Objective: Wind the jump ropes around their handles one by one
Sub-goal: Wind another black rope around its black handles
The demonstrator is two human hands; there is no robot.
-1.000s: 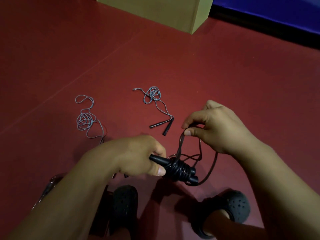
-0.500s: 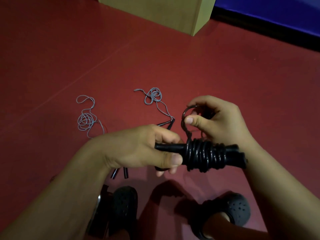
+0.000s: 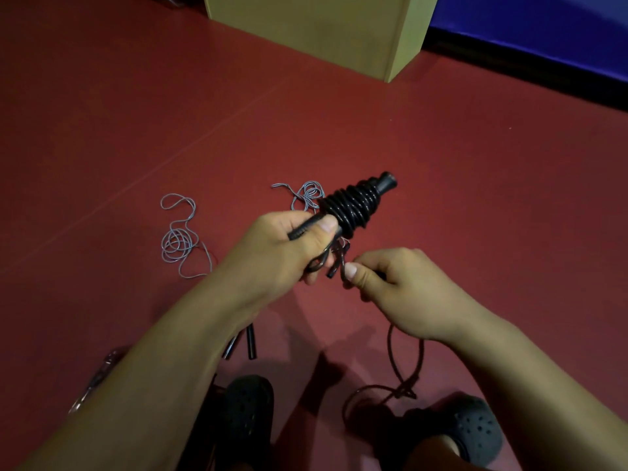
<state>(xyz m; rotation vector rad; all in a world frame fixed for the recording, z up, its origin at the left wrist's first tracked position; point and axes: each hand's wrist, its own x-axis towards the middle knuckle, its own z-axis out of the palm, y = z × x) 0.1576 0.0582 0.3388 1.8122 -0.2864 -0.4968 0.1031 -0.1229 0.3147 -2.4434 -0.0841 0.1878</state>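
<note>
- L hand (image 3: 285, 246) – fingers and thumb curled tight round the near end of the black handles (image 3: 353, 207), thumb (image 3: 324, 224) pressed flat on top just below the coils.
- R hand (image 3: 401, 287) – thumb and forefinger pinching the black rope (image 3: 406, 365) just below the bundle; other fingers curled in.
- Vs 0.5 s ago: bundle lay level between the hands, now it's tipped up, far end pointing up-right, away from the person. R hand has dropped from above the coils to below-right of them. Loose tail now trails down past the R wrist.
- Bundle look: glossy black coils stacked thick round the mid section, bare handle cap sticking out the far end, a few short loops hanging under the L hand's fingers.
- Where: held in the air over the red floor (image 3: 475, 198), betw. the two hands, above the knees.
- Tail runs to a knotted loop on the floor by the R shoe (image 3: 472, 433).
- Further out: grey rope (image 3: 178, 237) lying loose at left, its handles (image 3: 243, 341) near the L forearm; 2nd grey rope (image 3: 307, 195) partly behind the bundle.
- Tan box (image 3: 323, 32) at the back, blue mat (image 3: 543, 32) far right.
</note>
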